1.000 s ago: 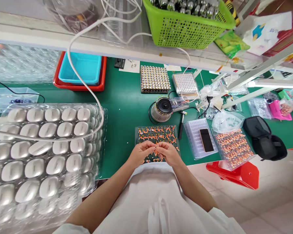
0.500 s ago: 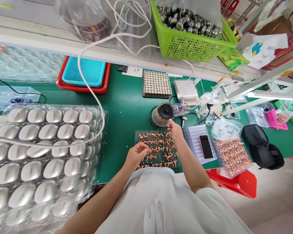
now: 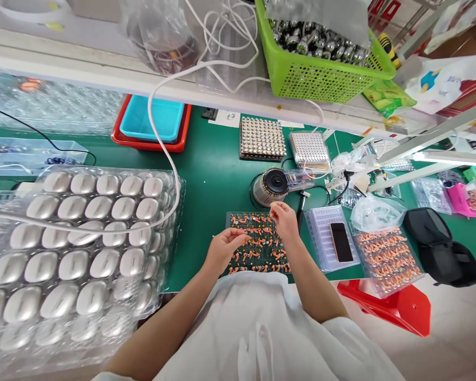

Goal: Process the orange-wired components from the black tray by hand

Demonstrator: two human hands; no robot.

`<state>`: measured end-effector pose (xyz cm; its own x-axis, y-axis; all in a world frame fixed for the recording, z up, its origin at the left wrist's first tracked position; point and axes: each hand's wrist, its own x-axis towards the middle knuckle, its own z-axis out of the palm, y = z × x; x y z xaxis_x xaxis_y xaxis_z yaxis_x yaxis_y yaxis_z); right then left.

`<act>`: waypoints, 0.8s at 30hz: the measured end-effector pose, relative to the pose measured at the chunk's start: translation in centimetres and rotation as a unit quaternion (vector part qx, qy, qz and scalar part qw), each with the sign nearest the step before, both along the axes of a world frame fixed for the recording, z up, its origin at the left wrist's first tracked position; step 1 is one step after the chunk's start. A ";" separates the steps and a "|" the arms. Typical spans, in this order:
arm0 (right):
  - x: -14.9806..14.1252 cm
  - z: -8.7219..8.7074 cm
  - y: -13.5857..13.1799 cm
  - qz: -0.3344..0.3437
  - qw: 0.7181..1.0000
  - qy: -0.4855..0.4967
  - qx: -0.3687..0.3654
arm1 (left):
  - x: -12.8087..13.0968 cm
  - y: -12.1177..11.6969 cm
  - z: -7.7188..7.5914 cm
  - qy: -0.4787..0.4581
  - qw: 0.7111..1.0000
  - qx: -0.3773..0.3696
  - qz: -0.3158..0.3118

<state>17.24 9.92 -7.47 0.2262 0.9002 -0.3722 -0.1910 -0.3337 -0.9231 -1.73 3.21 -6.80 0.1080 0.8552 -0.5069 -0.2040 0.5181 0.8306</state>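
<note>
My left hand (image 3: 225,248) hovers over the left side of a dark tray (image 3: 229,218) that holds rows of small orange parts (image 3: 257,242). Its thumb and forefinger are pinched by a small orange part; whether they grip it is unclear. My right hand (image 3: 285,221) is above the tray's far right portion, closed in a pinch. Something tiny and yellowish shows at its fingertips, too small to name. Just beyond that hand stands a round grey machine (image 3: 265,194) with a black top and yellow bits around its rim.
Stacked clear trays of silvery rounded cases (image 3: 73,265) fill the left. To the right are a phone (image 3: 341,242) on a pale tray, another tray of orange parts (image 3: 388,259) and a black case (image 3: 440,246). A shelf with a green basket (image 3: 329,82) overhangs the back.
My right hand has come slightly left and back from the round machine, over the tray. My left hand has barely shifted, still pinched. The whole view has swung a little left.
</note>
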 end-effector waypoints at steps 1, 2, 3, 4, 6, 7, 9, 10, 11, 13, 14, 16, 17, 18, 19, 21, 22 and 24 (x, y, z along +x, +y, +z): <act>-0.2 1.3 -1.5 0.032 0.999 -0.002 0.006 | 0.2 0.1 0.6 0.000 1.000 0.005 -0.005; -0.4 2.7 -3.0 0.078 0.997 -0.007 0.013 | 0.4 0.1 1.2 0.002 1.000 0.010 -0.010; -0.5 4.0 -4.4 0.175 0.983 -0.034 0.031 | 0.6 0.2 1.9 0.003 1.000 0.014 -0.015; -0.5 5.2 -5.7 0.235 0.969 -0.063 0.047 | 0.9 0.1 2.5 0.002 1.000 0.018 -0.020; -0.4 7.1 -7.8 0.291 0.945 -0.129 0.079 | 1.4 -0.1 3.7 -0.001 0.999 0.026 -0.029; -0.3 7.8 -8.5 0.297 0.937 -0.161 0.091 | 1.6 -0.3 4.2 -0.001 0.999 0.030 -0.035; -0.2 8.6 -9.4 0.299 0.924 -0.213 0.108 | 2.1 -0.9 4.9 0.006 0.998 0.035 -0.052; -0.1 8.8 -9.7 0.300 0.918 -0.234 0.113 | 2.3 -1.2 5.1 0.013 0.997 0.040 -0.061; -0.1 8.9 -9.9 0.302 0.912 -0.252 0.116 | 2.5 -1.6 5.2 0.022 0.996 0.049 -0.070; 0.0 9.1 -10.4 0.302 0.902 -0.283 0.121 | 2.8 -2.3 5.3 0.043 0.993 0.073 -0.081; 0.0 9.2 -10.5 0.299 0.899 -0.295 0.123 | 2.9 -2.6 5.3 0.053 0.992 0.086 -0.081; 0.0 9.4 -10.9 0.290 0.896 -0.313 0.125 | 3.2 -3.1 5.3 0.067 0.990 0.101 -0.077; 0.0 9.5 -11.1 0.285 0.896 -0.317 0.125 | 3.2 -3.3 5.3 0.069 0.990 0.103 -0.073; 0.1 9.6 -11.2 0.282 0.896 -0.320 0.123 | 3.3 -3.5 5.3 0.067 0.990 0.103 -0.070; 0.1 9.6 -11.3 0.280 0.896 -0.321 0.122 | 3.3 -3.6 5.4 0.063 0.990 0.103 -0.072; 0.2 9.7 -11.5 0.278 0.897 -0.322 0.121 | 3.3 -3.8 5.6 0.053 0.990 0.105 -0.082; 0.3 9.7 -11.5 0.277 0.897 -0.323 0.122 | 3.2 -3.8 5.7 0.049 0.989 0.107 -0.089; 0.4 9.8 -11.5 0.275 0.896 -0.325 0.124 | 3.2 -3.8 5.9 0.050 0.987 0.114 -0.101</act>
<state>17.61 -1.62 2.30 -0.1813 0.9787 -0.0967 0.5447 0.0181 -0.8384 1.45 -0.63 -0.86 0.2466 0.9143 -0.3213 -0.0260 0.3377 0.9409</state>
